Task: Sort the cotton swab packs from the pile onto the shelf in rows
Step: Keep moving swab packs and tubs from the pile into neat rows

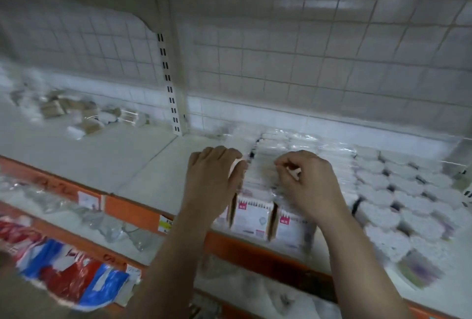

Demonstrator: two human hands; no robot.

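Observation:
Rows of cotton swab packs (251, 219) with pink and white labels stand upright at the front of the white shelf (143, 165). My left hand (212, 180) lies on the left side of these rows, fingers curled over the tops of the packs. My right hand (306, 183) rests on the packs a little to the right, fingers bent and pinching at a pack's top edge. A loose pile of swab packs (84, 114) lies far left at the back of the shelf. The frame is blurred.
Round white cotton swab packs (398, 191) fill the shelf's right side in tight rows. A slotted upright post (169, 83) splits the grid back wall. The orange shelf edge (127, 208) carries price tags. Below, clear bags (84, 211) and red-blue packets (66, 267) lie on lower shelves.

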